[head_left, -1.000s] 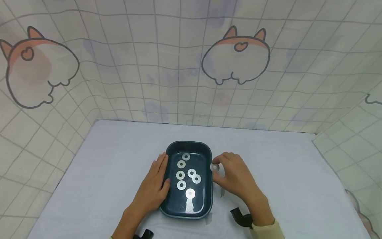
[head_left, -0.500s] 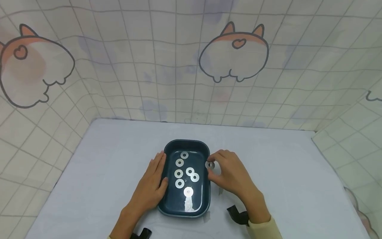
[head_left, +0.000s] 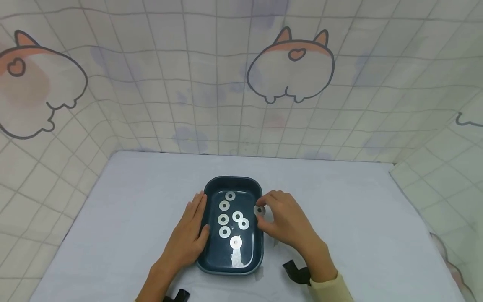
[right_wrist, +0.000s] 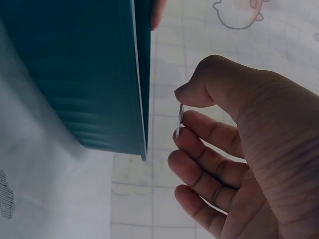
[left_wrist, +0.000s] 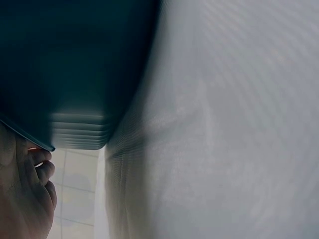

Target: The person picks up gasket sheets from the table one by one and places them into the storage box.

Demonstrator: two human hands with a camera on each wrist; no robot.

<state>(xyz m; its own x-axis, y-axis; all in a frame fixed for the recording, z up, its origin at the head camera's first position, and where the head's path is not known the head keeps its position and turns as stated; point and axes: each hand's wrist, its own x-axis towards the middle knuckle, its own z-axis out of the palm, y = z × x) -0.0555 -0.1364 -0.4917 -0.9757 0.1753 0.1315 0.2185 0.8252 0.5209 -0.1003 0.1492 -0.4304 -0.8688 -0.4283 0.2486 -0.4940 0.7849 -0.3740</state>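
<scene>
My right hand (head_left: 288,218) pinches a shiny flat washer (right_wrist: 179,120) between thumb and fingertips. It holds the washer over the right rim of a dark teal rectangular tray (head_left: 241,268). The right wrist view shows the washer edge-on, apart from the tray wall (right_wrist: 84,74), with the other fingers loosely bent. Several washers (head_left: 232,242) lie flat on the tray floor, two of them touching or overlapping. Along the tray's left side rests my left hand (head_left: 185,239), fingers straight against the rim. In the left wrist view, part of that hand (left_wrist: 25,194) shows below the tray rim.
A white cloth (head_left: 132,218) covers the table under the tray. Behind it and at the sides hangs a checked curtain (head_left: 196,84) with cartoon animals. Black straps or mounts (head_left: 298,274) sit at both wrists. A small grey patch (head_left: 259,273) lies by the tray's lower right corner.
My right hand has brought the pinched washer slightly left, from beside the tray to over its rim. My left hand stays against the tray. The head view has shifted a little.
</scene>
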